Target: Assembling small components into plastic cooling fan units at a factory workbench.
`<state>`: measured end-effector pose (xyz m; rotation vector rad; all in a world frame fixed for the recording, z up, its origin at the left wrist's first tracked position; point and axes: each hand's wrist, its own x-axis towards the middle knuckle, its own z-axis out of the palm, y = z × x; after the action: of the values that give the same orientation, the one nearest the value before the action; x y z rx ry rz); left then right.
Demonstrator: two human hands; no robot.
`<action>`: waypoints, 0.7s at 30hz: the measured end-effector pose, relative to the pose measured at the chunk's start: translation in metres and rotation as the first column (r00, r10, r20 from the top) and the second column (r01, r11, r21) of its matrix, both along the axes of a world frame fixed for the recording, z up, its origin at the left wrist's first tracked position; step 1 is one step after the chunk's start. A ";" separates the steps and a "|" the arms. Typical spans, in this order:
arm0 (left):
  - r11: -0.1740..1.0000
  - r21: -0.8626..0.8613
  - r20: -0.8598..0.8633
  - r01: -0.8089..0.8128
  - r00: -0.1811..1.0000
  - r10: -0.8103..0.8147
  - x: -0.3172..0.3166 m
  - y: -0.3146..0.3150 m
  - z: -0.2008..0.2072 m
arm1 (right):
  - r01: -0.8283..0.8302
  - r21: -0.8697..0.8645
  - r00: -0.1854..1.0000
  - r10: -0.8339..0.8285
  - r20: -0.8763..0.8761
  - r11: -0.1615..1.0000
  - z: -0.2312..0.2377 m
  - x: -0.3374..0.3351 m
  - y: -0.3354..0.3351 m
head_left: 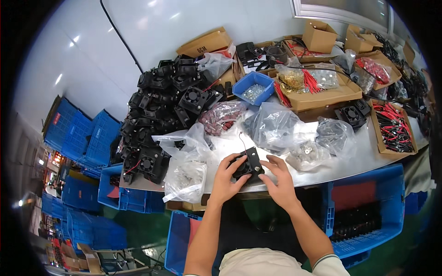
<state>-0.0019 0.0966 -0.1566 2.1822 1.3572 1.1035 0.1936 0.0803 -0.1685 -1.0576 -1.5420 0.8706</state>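
Observation:
A black square cooling fan (251, 158) in a housing rests near the front edge of the metal table, with a thin wire sticking out at its far side. My left hand (227, 177) grips its left side, the fingers over the top and the thumb along the near edge. At the right edge, my right hand (280, 180) holds the housing between thumb and index finger, beside a shiny metal fastener (257, 169) on the near right corner. The other right fingers are loosely bent. Clear plastic bags of small parts (185, 177) (307, 155) lie on either side.
Many black fans (152, 115) are piled at the left. Behind my hands stand a blue bin of screws (254, 88), a bag of dark red parts (220, 118) and cardboard boxes (329, 94). Blue crates (398, 202) sit below the table edge. A box of red and black wires (391, 128) is far right.

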 end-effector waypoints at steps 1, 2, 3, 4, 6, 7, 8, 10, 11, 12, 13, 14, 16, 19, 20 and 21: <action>1.000 0.006 -0.001 -0.004 1.000 0.004 0.000 0.001 -0.001 | 0.014 -0.019 0.999 -0.015 -0.041 1.000 0.001 -0.001 0.001; 1.000 -0.005 0.019 0.007 1.000 -0.007 0.000 0.001 -0.002 | 0.010 0.006 0.999 -0.010 -0.046 1.000 -0.001 -0.004 0.005; 1.000 -0.007 0.009 0.011 1.000 -0.011 0.000 0.001 -0.003 | 0.014 0.004 0.998 -0.014 -0.056 1.000 -0.005 -0.005 0.009; 1.000 -0.013 0.021 0.003 1.000 -0.003 0.001 0.001 -0.003 | 0.009 0.073 1.000 -0.011 0.018 0.997 -0.006 -0.006 0.014; 1.000 -0.020 0.033 0.002 0.999 -0.001 0.002 0.001 -0.003 | -0.006 0.106 0.997 -0.002 0.080 0.994 -0.006 -0.006 0.016; 1.000 -0.011 0.026 0.006 1.000 -0.006 0.003 0.002 -0.003 | 0.001 0.106 0.997 -0.009 0.081 0.994 -0.005 -0.005 0.016; 1.000 -0.003 0.020 0.011 1.000 -0.011 0.004 0.002 -0.003 | 0.011 0.070 0.996 -0.017 0.082 0.997 -0.004 -0.004 0.015; 1.000 0.002 0.018 0.000 1.000 0.000 0.001 0.001 -0.003 | 0.007 0.039 0.997 -0.010 0.082 0.999 0.001 -0.007 0.013; 1.000 0.003 0.019 -0.002 1.000 0.002 0.000 0.000 -0.004 | 0.015 0.003 0.997 -0.015 0.070 1.000 0.006 -0.008 0.011; 1.000 0.001 0.022 -0.001 1.000 0.001 0.000 -0.001 -0.004 | 0.023 -0.033 0.998 -0.021 0.058 0.999 0.008 -0.009 0.010; 1.000 -0.017 0.031 0.002 1.000 -0.001 0.000 0.000 -0.005 | 0.028 -0.033 0.998 -0.025 0.063 0.999 0.005 -0.008 0.011; 0.999 -0.035 0.040 0.005 0.999 -0.003 0.001 0.000 -0.006 | 0.013 -0.015 1.000 -0.012 0.022 1.000 0.001 -0.008 0.011; 1.000 -0.013 0.035 0.006 0.999 -0.006 0.002 0.001 -0.005 | 0.000 0.000 1.000 0.000 -0.012 1.000 -0.003 -0.007 0.011; 1.000 0.004 0.026 0.004 1.000 -0.004 0.002 0.000 -0.004 | -0.006 0.009 1.000 0.006 0.000 1.000 -0.003 -0.007 0.012; 1.000 0.002 0.022 0.002 1.000 -0.002 0.001 -0.001 -0.003 | -0.003 0.018 0.999 0.003 0.033 1.000 -0.003 -0.006 0.013; 1.000 -0.003 0.030 0.000 1.000 0.000 0.001 -0.001 -0.003 | -0.002 0.027 0.998 0.000 0.067 1.000 -0.002 -0.006 0.013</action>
<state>-0.0010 0.0956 -0.1593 2.1556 1.3452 1.1287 0.1875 0.0933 -0.1706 -1.0762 -1.6055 0.8196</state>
